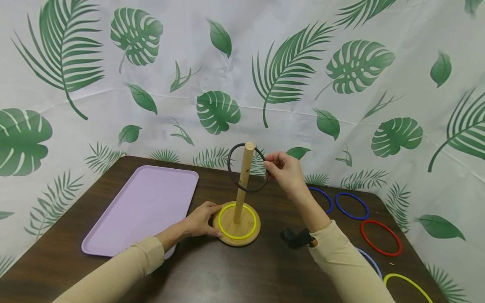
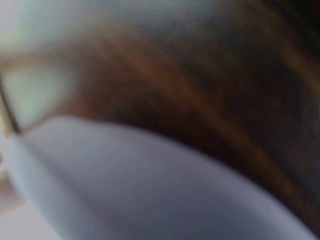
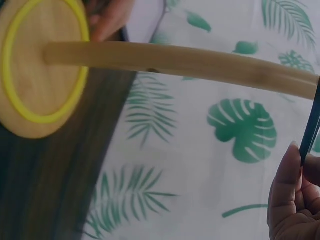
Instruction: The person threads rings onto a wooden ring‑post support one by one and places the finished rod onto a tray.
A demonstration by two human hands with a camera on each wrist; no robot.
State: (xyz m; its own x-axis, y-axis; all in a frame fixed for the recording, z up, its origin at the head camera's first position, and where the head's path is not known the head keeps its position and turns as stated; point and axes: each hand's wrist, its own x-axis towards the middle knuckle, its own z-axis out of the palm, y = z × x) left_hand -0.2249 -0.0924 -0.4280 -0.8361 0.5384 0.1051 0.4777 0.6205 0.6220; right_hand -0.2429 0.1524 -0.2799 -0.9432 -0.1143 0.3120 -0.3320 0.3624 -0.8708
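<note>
A wooden ring-toss stand (image 1: 244, 172) stands upright, a yellow ring (image 1: 237, 238) lying flat on its round base (image 1: 227, 242) around the foot of the peg. My right hand (image 1: 286, 170) pinches a black ring (image 1: 230, 170) between thumb and fingers. That ring hangs tilted at the peg's top; its lower edge crosses in front of the peg and its upper edge passes behind the tip. In the right wrist view, the ring (image 3: 311, 125) is partly cut off beside the peg's end. My left hand (image 1: 201, 219) holds the base's left rim, thumb nearer me. The left wrist view is blurred.
A lilac tray (image 1: 151, 198) lies left of the stand on the dark wooden table (image 1: 265, 273). Along the right side lie blue rings (image 1: 352, 193), a red ring (image 1: 398, 242), a light blue ring (image 1: 371, 261) and another yellow ring (image 1: 409, 280). A leaf-print cloth (image 1: 235, 63) hangs behind.
</note>
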